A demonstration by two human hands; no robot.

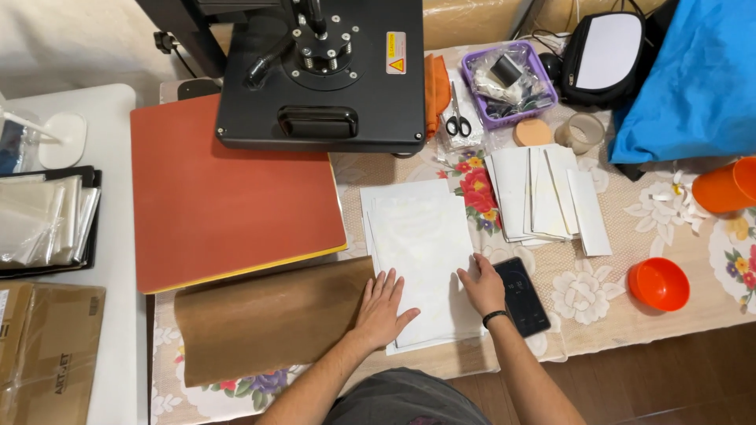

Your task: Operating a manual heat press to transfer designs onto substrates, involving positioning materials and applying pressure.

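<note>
My left hand (pixel 382 308) lies flat, fingers spread, on the lower left part of a stack of white sheets (pixel 423 244) in front of me. My right hand (pixel 481 285) rests on the stack's right edge, fingers curled at the paper's border, a dark band on its wrist. A black phone (pixel 522 297) lies just right of that hand. A brown sheet (pixel 272 319) lies left of the stack, touching its left edge under my left hand.
A black heat press (pixel 323 71) with its orange-red pad (pixel 228 197) stands at the back left. White paper strips (pixel 543 197), scissors (pixel 457 118), a purple basket (pixel 472 75), an orange bowl (pixel 658 283), an orange cup (pixel 728 187) and blue cloth (pixel 693 79) lie to the right.
</note>
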